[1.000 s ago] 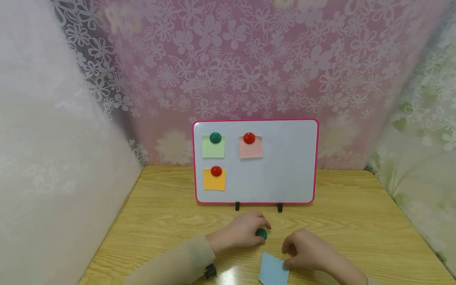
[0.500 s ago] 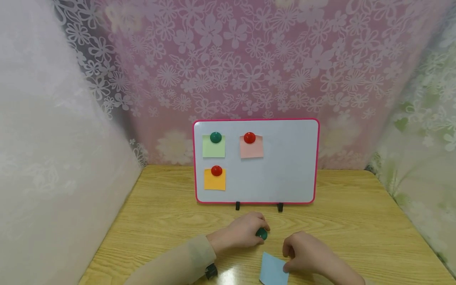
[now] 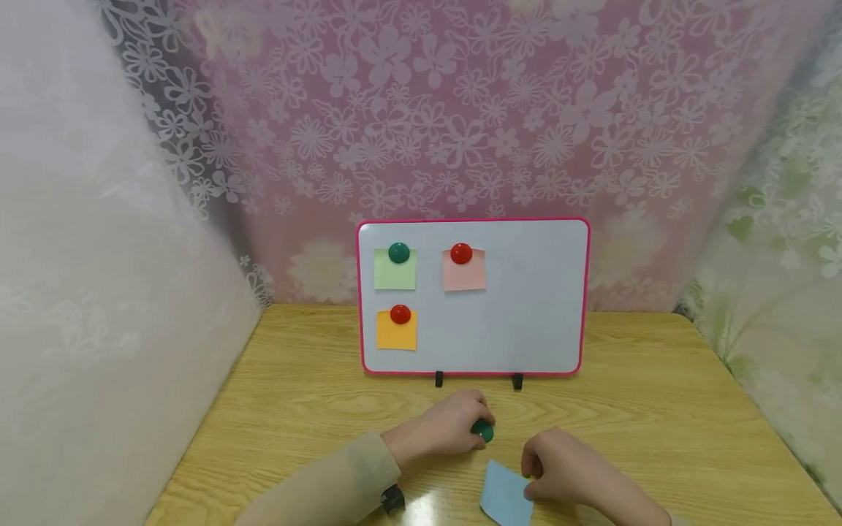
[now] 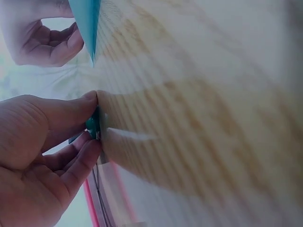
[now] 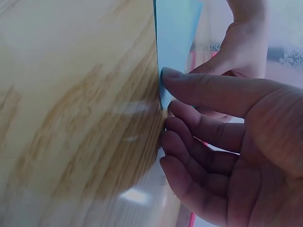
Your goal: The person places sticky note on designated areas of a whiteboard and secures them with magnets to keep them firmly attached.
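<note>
On the table in front of the whiteboard, my left hand (image 3: 454,422) pinches a round green magnet (image 3: 484,430) between thumb and fingers. The left wrist view shows this magnet (image 4: 93,124) low against the wood, partly covered by the fingertips. To the right, my right hand (image 3: 569,467) holds the edge of a light blue sticky note (image 3: 505,495) with its thumb and index finger. The note looks tilted, with its lower end cut off by the frame in the head view. In the right wrist view the thumb lies on the note's (image 5: 177,38) face.
A pink-framed whiteboard (image 3: 526,314) stands at the back on black feet (image 3: 517,381). It bears a green note (image 3: 395,277) under a green magnet, plus a pink note (image 3: 464,277) and an orange note (image 3: 396,337) under red magnets. Floral cloth walls surround the wooden table (image 3: 296,409).
The left fingers have closed in more tightly around the green magnet. The blue note's far corner has shifted slightly up and to the right; my right hand has hardly moved.
</note>
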The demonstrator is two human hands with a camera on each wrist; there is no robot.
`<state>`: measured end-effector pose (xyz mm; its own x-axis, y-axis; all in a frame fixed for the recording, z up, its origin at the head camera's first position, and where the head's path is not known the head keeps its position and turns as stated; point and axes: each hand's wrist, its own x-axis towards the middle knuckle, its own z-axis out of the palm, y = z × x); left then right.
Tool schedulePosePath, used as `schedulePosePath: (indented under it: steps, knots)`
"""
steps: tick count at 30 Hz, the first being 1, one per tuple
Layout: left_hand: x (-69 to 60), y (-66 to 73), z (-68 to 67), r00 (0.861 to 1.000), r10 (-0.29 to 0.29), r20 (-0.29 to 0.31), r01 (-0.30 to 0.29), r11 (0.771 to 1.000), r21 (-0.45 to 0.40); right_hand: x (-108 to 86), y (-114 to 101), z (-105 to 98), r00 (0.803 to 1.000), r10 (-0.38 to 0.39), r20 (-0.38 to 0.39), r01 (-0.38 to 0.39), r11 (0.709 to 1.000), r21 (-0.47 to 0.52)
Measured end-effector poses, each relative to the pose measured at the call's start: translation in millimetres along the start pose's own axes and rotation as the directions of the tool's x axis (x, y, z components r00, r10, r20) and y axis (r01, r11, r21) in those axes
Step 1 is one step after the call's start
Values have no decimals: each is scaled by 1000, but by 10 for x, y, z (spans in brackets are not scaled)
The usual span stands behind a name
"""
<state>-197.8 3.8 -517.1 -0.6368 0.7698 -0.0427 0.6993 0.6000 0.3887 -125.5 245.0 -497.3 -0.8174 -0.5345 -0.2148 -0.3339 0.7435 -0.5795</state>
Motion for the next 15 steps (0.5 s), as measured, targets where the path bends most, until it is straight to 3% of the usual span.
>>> schedulePosePath:
  steps: [15]
  knots:
    - [6, 20, -31, 1000, -7, 0, 7, 1000, 1, 34, -57, -13, 999, 32, 35, -33, 999, 30]
